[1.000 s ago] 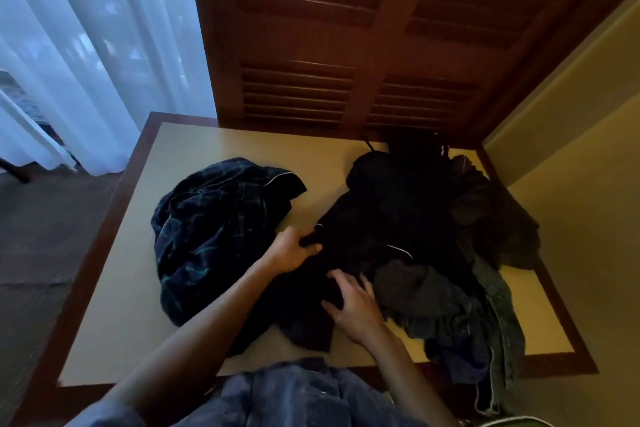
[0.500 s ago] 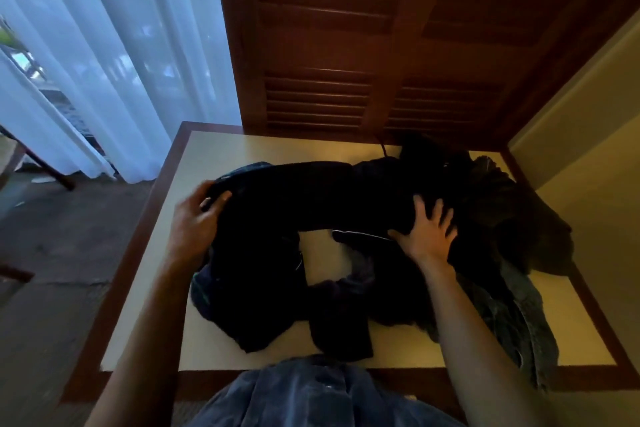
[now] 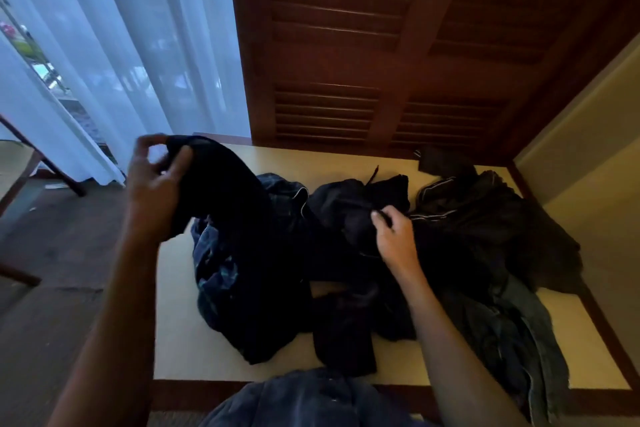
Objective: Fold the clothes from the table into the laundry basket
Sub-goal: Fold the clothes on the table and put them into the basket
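A black garment (image 3: 256,253) stretches across the middle of the cream-topped table (image 3: 180,333). My left hand (image 3: 152,191) grips one end of it and holds that end raised above the table's left edge. My right hand (image 3: 393,236) pinches the garment's other end, low against the pile at the centre. Under the raised part lies a dark blue plaid garment (image 3: 214,270). A heap of dark clothes (image 3: 485,236) covers the table's right side, with denim (image 3: 526,333) hanging over the front right edge. No laundry basket is in view.
A dark louvred wooden panel (image 3: 363,45) stands right behind the table, and a yellow wall (image 3: 595,149) closes in the right side. White curtains (image 3: 104,45) hang at the left. A chair (image 3: 20,163) stands on the dark floor at the far left.
My left hand has lifted its end of the black garment up and to the left. My right hand has curled from a flat press into a pinch on the cloth.
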The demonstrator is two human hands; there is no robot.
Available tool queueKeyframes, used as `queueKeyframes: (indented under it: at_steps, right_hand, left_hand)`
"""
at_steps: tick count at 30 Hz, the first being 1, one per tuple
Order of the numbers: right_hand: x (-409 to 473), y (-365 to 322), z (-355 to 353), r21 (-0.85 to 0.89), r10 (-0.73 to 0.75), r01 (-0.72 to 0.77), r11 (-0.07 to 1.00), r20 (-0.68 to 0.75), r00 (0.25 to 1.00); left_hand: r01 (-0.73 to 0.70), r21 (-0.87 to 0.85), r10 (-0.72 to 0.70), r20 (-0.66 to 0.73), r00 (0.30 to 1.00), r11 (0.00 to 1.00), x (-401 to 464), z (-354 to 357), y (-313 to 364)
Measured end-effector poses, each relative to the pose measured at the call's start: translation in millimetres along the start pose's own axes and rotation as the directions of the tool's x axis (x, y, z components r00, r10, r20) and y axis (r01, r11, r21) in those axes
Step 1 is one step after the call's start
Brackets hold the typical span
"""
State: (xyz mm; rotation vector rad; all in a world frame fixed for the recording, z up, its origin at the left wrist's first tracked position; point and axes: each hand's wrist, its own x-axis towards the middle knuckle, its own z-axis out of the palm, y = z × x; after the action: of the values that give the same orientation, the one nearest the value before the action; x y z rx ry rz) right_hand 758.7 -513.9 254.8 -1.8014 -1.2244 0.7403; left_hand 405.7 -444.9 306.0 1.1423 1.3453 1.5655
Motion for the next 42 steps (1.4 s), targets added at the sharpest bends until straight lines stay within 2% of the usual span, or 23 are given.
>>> queueKeyframes:
  at_steps: [2, 4, 5, 7, 9, 11, 14, 16, 18, 19, 21, 24, 26, 30, 32, 33, 34, 35, 36, 37, 39, 40, 42]
  right_hand:
    - [-20, -25, 25, 0.132, -0.025, -0.007, 0.991, 0.243, 0.97]
    - [-36, -41, 42, 0.28, -0.027, -0.102, 0.955, 0.42, 0.907]
    - [-40, -46, 46, 0.368, -0.022, -0.154, 0.917, 0.432, 0.902]
    - [-35, -49, 42, 0.508, 0.023, -0.188, 0.841, 0.314, 0.949]
    - [-23, -42, 30, 0.561, 0.078, -0.153, 0.813, 0.156, 0.985]
    - [-10, -20, 19, 0.49, 0.107, -0.11, 0.865, 0.035, 0.994]
    - [-6, 28, 25, 0.194, 0.079, -0.071, 0.978, -0.035, 0.996]
    - [-15, 57, 39, -0.178, 0.024, -0.028, 0.984, -0.026, 0.999]
    - [-27, 77, 47, -0.518, -0.036, -0.002, 0.856, -0.062, 0.997]
    - [-33, 81, 48, -0.602, -0.102, 0.018, 0.799, -0.107, 0.989]
    - [-37, 81, 44, -0.63, -0.17, 0.003, 0.776, -0.204, 0.964]
    - [-28, 89, 29, -0.523, 0.083, -0.215, 0.825, -0.265, 0.961]
    - [-18, 90, 24, -0.435, 0.205, -0.242, 0.867, -0.132, 0.97]
    - [-2, 70, 41, -0.22, 0.029, 0.009, 0.975, 0.17, 0.985]
    - [-2, 52, 53, -0.137, 0.043, 0.003, 0.991, 0.333, 0.942]
    - [-5, 48, 58, -0.168, 0.037, 0.036, 0.985, 0.411, 0.911]
    - [-12, 48, 63, -0.256, 0.006, 0.132, 0.958, 0.476, 0.879]
    - [-21, 53, 67, -0.354, -0.045, 0.265, 0.897, 0.523, 0.851]
    - [-32, 64, 71, -0.419, -0.105, 0.395, 0.818, 0.566, 0.817]
    - [-44, 79, 76, -0.457, -0.148, 0.5, 0.736, 0.612, 0.777]
    - [-67, 104, 84, -0.463, -0.242, 0.634, 0.619, 0.656, 0.715]
    - [-75, 112, 89, -0.458, -0.282, 0.674, 0.58, 0.663, 0.693]
    - [-84, 115, 96, -0.452, -0.318, 0.71, 0.54, 0.671, 0.67]
  left_hand:
    - [0.032, 0.003, -0.031, 0.25, 0.968, 0.999, -23, 48, -1]
    - [0.076, 0.089, -0.111, 0.511, 0.853, 0.993, -42, 92, -18]
    - [0.042, 0.191, -0.151, 0.605, 0.781, 0.981, -52, 109, -28]
    - [0.027, 0.31, -0.243, 0.685, 0.687, 0.95, -73, 125, -46]
    - [0.205, 0.323, -0.38, 0.714, 0.588, 0.924, -98, 133, -56]
    - [0.34, 0.329, -0.469, 0.699, 0.539, 0.881, -118, 133, -69]
    - [0.289, 0.406, -0.498, 0.733, 0.463, 0.867, -135, 128, -89]
    - [0.004, 0.528, -0.454, 0.725, 0.518, 0.849, -142, 124, -109]
    - [-0.293, 0.64, -0.398, 0.708, 0.583, 0.711, -147, 126, -130]
    - [-0.336, 0.673, -0.391, 0.687, 0.612, 0.659, -149, 127, -140]
    - [-0.322, 0.686, -0.375, 0.661, 0.65, 0.652, -149, 125, -151]
    - [-0.165, 0.673, -0.416, 0.61, 0.674, 0.721, -144, 128, -161]
    - [-0.119, 0.691, -0.449, 0.58, 0.68, 0.713, -143, 135, -162]
    - [0.011, 0.687, -0.485, 0.502, 0.716, 0.727, -137, 147, -168]
    - [0.258, 0.576, -0.569, 0.463, 0.68, 0.776, -126, 143, -169]
    - [0.479, 0.43, -0.641, 0.435, 0.633, 0.765, -118, 137, -163]
    - [0.667, 0.239, -0.694, 0.423, 0.582, 0.705, -109, 130, -156]
    - [0.754, 0.094, -0.716, 0.407, 0.567, 0.65, -101, 121, -150]
    - [0.76, 0.022, -0.705, 0.391, 0.592, 0.65, -93, 112, -142]
    - [0.706, 0.051, -0.669, 0.372, 0.643, 0.706, -87, 103, -130]
    - [0.467, 0.272, -0.539, 0.358, 0.763, 0.841, -83, 90, -109]
    - [0.333, 0.381, -0.471, 0.366, 0.803, 0.863, -85, 89, -100]
    - [0.141, 0.459, -0.358, 0.429, 0.829, 0.877, -91, 96, -91]
